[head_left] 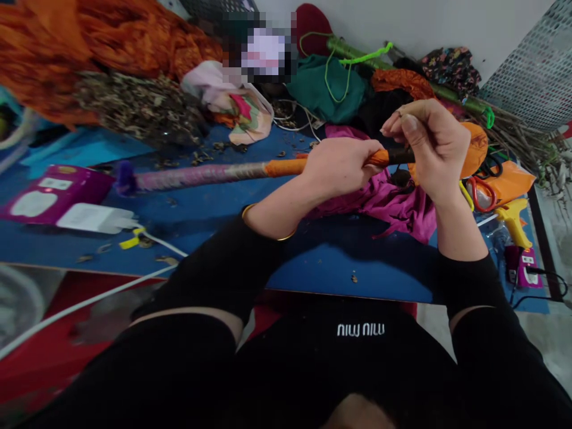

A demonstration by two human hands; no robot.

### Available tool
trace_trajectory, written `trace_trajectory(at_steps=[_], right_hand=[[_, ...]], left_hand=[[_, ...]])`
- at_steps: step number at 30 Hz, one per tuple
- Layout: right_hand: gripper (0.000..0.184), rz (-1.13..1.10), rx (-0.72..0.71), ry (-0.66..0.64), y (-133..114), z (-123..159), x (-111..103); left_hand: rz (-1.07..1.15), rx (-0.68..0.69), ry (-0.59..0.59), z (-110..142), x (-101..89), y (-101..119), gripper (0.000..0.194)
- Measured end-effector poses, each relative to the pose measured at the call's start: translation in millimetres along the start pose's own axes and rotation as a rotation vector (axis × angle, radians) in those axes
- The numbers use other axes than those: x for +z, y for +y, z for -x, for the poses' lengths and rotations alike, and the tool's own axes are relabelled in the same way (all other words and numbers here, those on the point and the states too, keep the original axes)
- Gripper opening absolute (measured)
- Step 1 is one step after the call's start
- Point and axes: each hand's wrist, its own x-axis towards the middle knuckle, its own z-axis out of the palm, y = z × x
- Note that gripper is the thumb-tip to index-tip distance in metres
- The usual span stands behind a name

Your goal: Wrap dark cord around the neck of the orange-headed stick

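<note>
My left hand (342,165) is closed around a long stick (201,177) held level above the table. Pink and silvery wrapping covers its left part, orange cloth the stretch by my fingers, and a fuzzy purple tip (125,179) ends it at the left. Toward the right the stick turns dark brown. Just over that dark part, my right hand (435,146) is raised with its fingers curled and thumb pressed in; anything between them is too small to make out. Crumpled magenta cloth (402,208) lies beneath both hands. An orange rounded piece (474,149) shows behind my right hand.
On the blue table (313,262) are a purple power box with a white plug (93,217), red-handled scissors (485,193), a yellow glue gun (513,217) and another purple box (527,268). Orange cloth (147,42), dried plant matter (138,107) and green cloth (330,89) line the back. A white cable (89,304) crosses the left edge.
</note>
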Motion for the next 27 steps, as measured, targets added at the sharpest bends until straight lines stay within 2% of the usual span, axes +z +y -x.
trace_trajectory(at_steps=[5, 10, 17, 27], right_hand=[[0.049, -0.087, -0.017, -0.048, 7, -4, 0], [0.052, 0.086, 0.019, -0.097, 24, -4, 0], [0.035, 0.243, 0.171, -0.112, 46, -3, -3], [0.038, 0.220, 0.193, -0.095, 47, -5, -2]], left_hand=[[-0.047, 0.020, 0.005, 1, -0.6, 3, 0.044], [-0.136, 0.093, 0.039, 2, 1.4, 2, 0.044], [-0.148, 0.137, 0.155, 3, 6.7, 2, 0.048], [-0.237, 0.179, 0.167, 2, 9.4, 2, 0.055]])
